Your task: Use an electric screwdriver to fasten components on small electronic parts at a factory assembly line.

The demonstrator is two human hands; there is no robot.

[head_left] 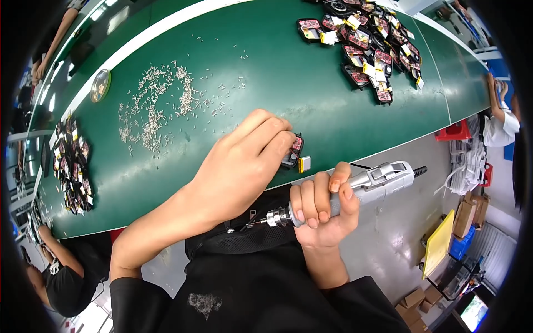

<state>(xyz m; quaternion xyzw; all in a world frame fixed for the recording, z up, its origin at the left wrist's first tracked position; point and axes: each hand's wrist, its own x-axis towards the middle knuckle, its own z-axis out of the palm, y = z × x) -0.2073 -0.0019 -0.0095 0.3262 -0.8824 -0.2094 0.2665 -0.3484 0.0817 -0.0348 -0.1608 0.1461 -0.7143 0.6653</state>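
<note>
My left hand [244,158] reaches over the near edge of the green table, its fingers bent and closed on a small black device housing [298,146]. Part of a red circuit board shows inside the housing; the rest is behind my fingers. Beside it a silver and yellow battery pack [305,164] lies at the table edge. In front of my body, my right hand [325,208] is wrapped round a grey electric screwdriver [383,180]. Its bit points left, below my left wrist, apart from the housing. The cord leaves the tool's right end.
Small loose screws [152,105] lie scattered over the table [255,33], near a round yellowish dish [101,86]. More open housings form a right pile [383,58] and a left pile [72,166]. Co-workers sit at lower left [69,277] and far right [502,119]. A red stool [455,131] stands right.
</note>
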